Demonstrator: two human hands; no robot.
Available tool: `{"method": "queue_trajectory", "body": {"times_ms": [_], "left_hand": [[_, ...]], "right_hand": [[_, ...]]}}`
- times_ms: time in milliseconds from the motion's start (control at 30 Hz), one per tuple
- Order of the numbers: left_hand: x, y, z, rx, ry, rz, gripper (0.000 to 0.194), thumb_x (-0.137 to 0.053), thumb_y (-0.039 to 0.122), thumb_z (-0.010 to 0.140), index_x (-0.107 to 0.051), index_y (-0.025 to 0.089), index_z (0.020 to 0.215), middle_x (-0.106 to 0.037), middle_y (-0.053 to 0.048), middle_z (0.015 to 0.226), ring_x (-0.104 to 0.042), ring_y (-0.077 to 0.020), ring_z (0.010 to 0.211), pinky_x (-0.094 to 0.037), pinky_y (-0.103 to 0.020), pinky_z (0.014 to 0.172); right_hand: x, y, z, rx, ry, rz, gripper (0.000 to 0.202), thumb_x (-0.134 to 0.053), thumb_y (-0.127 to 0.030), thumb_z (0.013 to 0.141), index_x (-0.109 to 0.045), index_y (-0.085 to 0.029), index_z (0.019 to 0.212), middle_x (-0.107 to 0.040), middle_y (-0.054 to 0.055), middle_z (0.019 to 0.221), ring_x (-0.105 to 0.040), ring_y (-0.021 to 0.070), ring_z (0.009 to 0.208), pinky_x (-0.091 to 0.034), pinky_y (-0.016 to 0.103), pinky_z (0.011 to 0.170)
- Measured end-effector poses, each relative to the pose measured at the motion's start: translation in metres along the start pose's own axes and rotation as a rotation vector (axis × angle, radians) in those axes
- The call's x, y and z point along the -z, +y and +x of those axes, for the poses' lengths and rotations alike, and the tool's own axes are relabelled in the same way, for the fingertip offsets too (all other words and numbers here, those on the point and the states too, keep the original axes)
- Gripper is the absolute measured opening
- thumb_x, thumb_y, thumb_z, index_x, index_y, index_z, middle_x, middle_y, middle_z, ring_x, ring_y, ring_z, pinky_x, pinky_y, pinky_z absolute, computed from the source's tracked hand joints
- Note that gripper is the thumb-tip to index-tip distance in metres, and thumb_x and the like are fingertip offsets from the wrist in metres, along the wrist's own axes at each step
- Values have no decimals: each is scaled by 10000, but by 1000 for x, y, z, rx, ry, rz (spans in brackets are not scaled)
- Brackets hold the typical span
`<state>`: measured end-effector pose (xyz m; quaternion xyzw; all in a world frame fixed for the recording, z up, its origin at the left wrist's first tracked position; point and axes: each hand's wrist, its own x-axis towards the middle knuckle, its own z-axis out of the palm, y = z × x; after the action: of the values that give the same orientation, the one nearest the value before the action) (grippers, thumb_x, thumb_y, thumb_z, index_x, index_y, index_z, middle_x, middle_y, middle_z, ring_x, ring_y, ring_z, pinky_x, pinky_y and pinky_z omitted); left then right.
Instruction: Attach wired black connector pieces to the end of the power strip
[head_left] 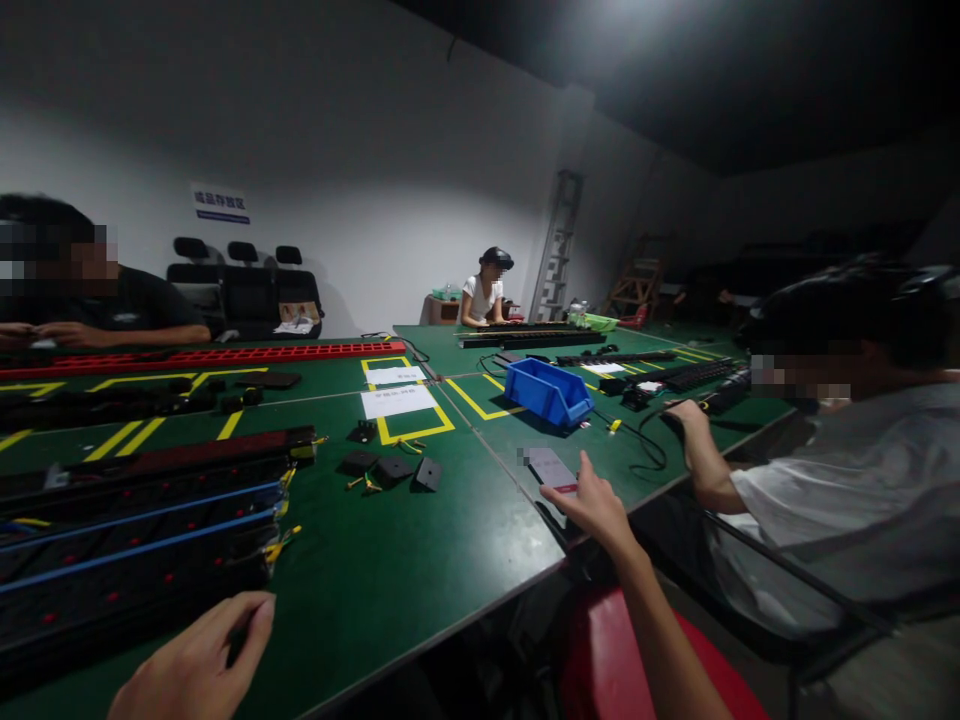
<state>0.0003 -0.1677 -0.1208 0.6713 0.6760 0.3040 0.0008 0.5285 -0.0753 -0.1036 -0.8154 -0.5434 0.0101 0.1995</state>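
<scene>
My right hand [596, 505] is at the table's right edge, thumb and index finger around the near end of a phone [553, 470] whose lit screen faces up. A dark shadow shows below the phone. At the lower left, my left hand [199, 655] is loosely curled, thumb and index tips close together, and I see nothing in it. Its nearest things are long black strips [150, 575] with red dots and blue edges, yellow wire ends sticking out on the right. Beyond lie small black plates [394, 468] and yellow-ended screws or connectors [367, 484].
A blue bin [546, 392] stands mid-table beside a black cable [649, 440]. Paper sheets [397, 400] lie within yellow tape marks. A long red rail [202, 358] runs along the far left. Co-workers sit left, far and close right [847, 480]. A red stool [607, 650] is below me.
</scene>
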Motion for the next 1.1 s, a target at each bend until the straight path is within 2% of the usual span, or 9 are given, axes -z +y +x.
{"method": "queue_trajectory", "body": {"times_ms": [100, 200, 333, 500, 667, 800, 867, 933, 1100], "left_hand": [[6, 6, 2, 31, -84, 55, 300, -550, 493, 893, -795, 323, 924, -802, 1, 857, -729, -177, 630, -488, -206, 491], [12, 13, 3, 45, -114, 57, 326, -525, 498, 893, -798, 324, 929, -805, 0, 879, -738, -179, 653, -497, -207, 511], [19, 27, 4, 70, -132, 64, 350, -506, 503, 885, -801, 321, 932, -808, 0, 884, -748, -184, 690, -492, -205, 525], [28, 43, 5, 109, -189, 90, 391, -454, 473, 896, -802, 302, 943, -810, -7, 906, -754, -190, 743, -478, -212, 550], [30, 48, 4, 134, -229, 96, 413, -422, 467, 915, -791, 298, 994, -806, -7, 993, -758, -198, 849, -495, -226, 624], [29, 48, 2, 112, -222, 91, 405, -410, 447, 932, -783, 300, 991, -804, -2, 998, -752, -194, 865, -494, -228, 650], [28, 48, 2, 106, -210, 95, 400, -408, 439, 936, -780, 298, 980, -803, -1, 993, -748, -188, 848, -484, -228, 644], [27, 48, 0, 99, -194, 97, 396, -408, 441, 937, -776, 300, 976, -801, 3, 981, -744, -181, 828, -472, -227, 635], [23, 47, -2, 57, -141, 80, 379, -406, 437, 948, -763, 311, 967, -795, 22, 931, -740, -169, 808, -461, -227, 650]], "right_hand": [[2, -12, 6, 5, -11, -52, 1059, -553, -661, 847, -188, -37, 1621, -552, 265, 1447, -536, 426, 1293, -462, 506, 989], [2, -17, 17, -9, -16, -84, 994, -582, -590, 849, -238, -52, 1611, -589, 259, 1399, -563, 414, 1262, -476, 483, 960], [-1, -13, 31, 36, -5, -82, 948, -621, -525, 827, -307, -52, 1587, -644, 257, 1305, -611, 387, 1197, -479, 427, 931], [-4, -6, 41, 80, -12, -86, 868, -616, -512, 832, -369, -152, 1583, -653, 208, 1312, -607, 367, 1181, -469, 412, 931], [0, -9, 31, 69, -23, -150, 826, -570, -535, 884, -342, -176, 1592, -638, 183, 1339, -597, 373, 1190, -472, 445, 919], [8, -17, 7, 63, 66, -214, 715, -510, -584, 930, -442, -210, 1535, -626, 207, 1333, -581, 404, 1204, -481, 497, 889], [12, -29, -6, 105, 87, -196, 633, -473, -569, 958, -497, -227, 1490, -646, 195, 1290, -594, 390, 1188, -484, 490, 886], [15, -49, -21, 214, 42, -134, 561, -483, -529, 967, -545, -233, 1440, -675, 163, 1243, -620, 356, 1166, -482, 451, 903], [15, -124, -64, 549, -120, 99, 473, -515, -375, 978, -552, -267, 1436, -683, 111, 1265, -671, 270, 1093, -480, 357, 891]]}}
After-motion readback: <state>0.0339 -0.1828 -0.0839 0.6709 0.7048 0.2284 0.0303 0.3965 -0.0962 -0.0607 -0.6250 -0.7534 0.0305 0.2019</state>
